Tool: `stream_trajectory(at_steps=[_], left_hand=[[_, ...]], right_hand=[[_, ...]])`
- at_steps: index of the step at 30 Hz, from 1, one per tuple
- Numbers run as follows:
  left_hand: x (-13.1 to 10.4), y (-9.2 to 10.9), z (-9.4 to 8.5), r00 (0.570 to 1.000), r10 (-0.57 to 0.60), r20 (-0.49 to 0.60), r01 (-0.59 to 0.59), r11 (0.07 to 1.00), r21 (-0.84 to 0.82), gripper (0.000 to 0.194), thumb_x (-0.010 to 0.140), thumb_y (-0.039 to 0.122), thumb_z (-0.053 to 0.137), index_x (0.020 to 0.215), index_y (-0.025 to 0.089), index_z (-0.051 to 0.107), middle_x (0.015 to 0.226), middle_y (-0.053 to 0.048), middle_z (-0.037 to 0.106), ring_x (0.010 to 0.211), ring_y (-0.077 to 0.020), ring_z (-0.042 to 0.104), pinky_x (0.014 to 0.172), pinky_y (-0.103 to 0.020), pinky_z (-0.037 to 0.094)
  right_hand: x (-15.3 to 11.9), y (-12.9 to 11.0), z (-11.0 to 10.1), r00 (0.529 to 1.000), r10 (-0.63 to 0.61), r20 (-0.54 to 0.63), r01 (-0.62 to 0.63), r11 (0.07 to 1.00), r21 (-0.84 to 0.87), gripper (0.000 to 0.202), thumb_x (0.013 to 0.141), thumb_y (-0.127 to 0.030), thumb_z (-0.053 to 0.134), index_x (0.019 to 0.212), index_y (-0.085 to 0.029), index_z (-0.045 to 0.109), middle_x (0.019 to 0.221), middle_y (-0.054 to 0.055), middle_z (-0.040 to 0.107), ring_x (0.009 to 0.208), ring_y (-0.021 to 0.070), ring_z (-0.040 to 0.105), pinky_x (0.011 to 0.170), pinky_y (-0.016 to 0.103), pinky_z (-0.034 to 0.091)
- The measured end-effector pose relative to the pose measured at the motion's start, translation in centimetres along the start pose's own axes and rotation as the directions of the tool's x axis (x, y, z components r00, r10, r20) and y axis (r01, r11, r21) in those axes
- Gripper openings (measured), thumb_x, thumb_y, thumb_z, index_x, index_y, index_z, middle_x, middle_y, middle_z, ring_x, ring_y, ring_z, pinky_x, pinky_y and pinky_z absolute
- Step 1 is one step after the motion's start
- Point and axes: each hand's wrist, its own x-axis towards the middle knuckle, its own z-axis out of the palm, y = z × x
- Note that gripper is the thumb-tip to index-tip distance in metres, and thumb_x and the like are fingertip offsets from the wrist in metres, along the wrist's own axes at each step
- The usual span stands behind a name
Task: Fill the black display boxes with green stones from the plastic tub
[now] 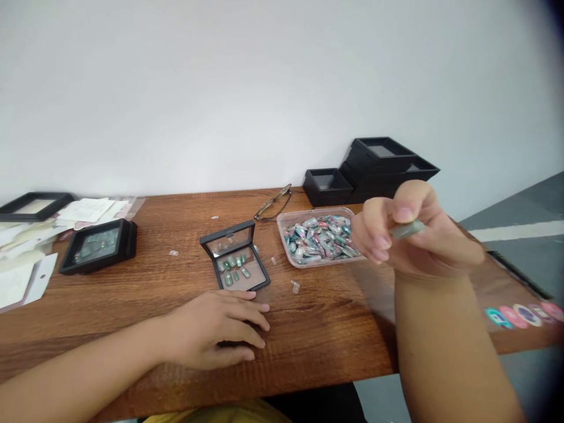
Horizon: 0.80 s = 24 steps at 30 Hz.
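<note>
The right hand point(429, 241) pinches a smooth, curved, pale green nail point(408, 230) between thumb and bent fingers, raised off the table and hiding the right end of a clear plastic tub point(304, 265) heaped with shiny, tapered nails point(319, 238). The left hand point(215, 329) lies palm down, fingers loosely spread and visibly gripping nothing, on grained wood point(326, 329) just below an open black case point(252, 280), with glasses point(267, 205) and stacked black boxes point(374, 182) behind the tub

Brown wood-grain table point(335, 329) bearing plenty: open black hinged case point(254, 276), clear rectangular plastic tub point(324, 262), thin-rimmed eyeglasses point(265, 206), stacked black square-edged boxes point(370, 179), white paper cards point(17, 283) spread at left!
</note>
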Motion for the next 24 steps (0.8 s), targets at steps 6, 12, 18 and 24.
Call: stream_trajectory(at_steps=[6, 12, 18, 24], left_hand=[[-0.08, -0.01, -0.04, 1.0, -0.003, 0.004, 0.003, 1.0, 0.0, 0.02, 0.096, 0.028, 0.063, 0.114, 0.023, 0.069, 0.125, -0.001, 0.073, 0.132, -0.0175, 0.061, 0.122, -0.032, 0.039], [0.04, 0.02, -0.03, 1.0, -0.002, 0.005, 0.002, 1.0, 0.005, 0.019, 0.096, 0.028, 0.062, 0.114, 0.023, 0.069, 0.125, 0.0, 0.073, 0.132, -0.0171, 0.061, 0.123, -0.031, 0.039], [0.01, 0.05, -0.11, 1.0, -0.006, 0.005, 0.006, 1.0, 0.005, 0.02, 0.096, 0.028, 0.062, 0.115, 0.023, 0.069, 0.125, 0.0, 0.073, 0.132, -0.0171, 0.061, 0.122, -0.032, 0.039], [-0.03, 0.05, -0.1, 1.0, -0.015, 0.008, 0.015, 1.0, -0.003, 0.02, 0.096, 0.027, 0.064, 0.115, 0.024, 0.068, 0.125, 0.0, 0.073, 0.133, -0.016, 0.06, 0.123, -0.03, 0.038]], right_hand=[[0.12, -0.08, -0.07, 0.999, -0.033, 0.029, 0.032, 0.999, 0.035, 0.006, 0.087, -0.028, 0.064, 0.084, -0.027, 0.06, 0.062, -0.002, 0.05, 0.046, 0.0101, 0.047, 0.039, 0.024, 0.037], [0.21, -0.29, 0.01, 0.999, -0.039, 0.03, 0.038, 0.998, 0.04, 0.008, 0.086, -0.028, 0.065, 0.08, -0.028, 0.059, 0.059, -0.003, 0.045, 0.043, 0.0094, 0.044, 0.036, 0.024, 0.035], [0.15, -0.03, -0.29, 0.991, -0.1, 0.084, 0.095, 0.993, 0.063, 0.005, 0.088, -0.028, 0.066, 0.086, -0.032, 0.068, 0.058, -0.003, 0.041, 0.045, 0.0098, 0.041, 0.035, 0.024, 0.032], [0.38, 0.27, -0.85, 0.966, -0.16, 0.201, 0.143, 0.985, 0.097, 0.015, 0.09, -0.027, 0.069, 0.1, -0.034, 0.078, 0.057, -0.004, 0.038, 0.047, 0.0089, 0.044, 0.038, 0.023, 0.037]])
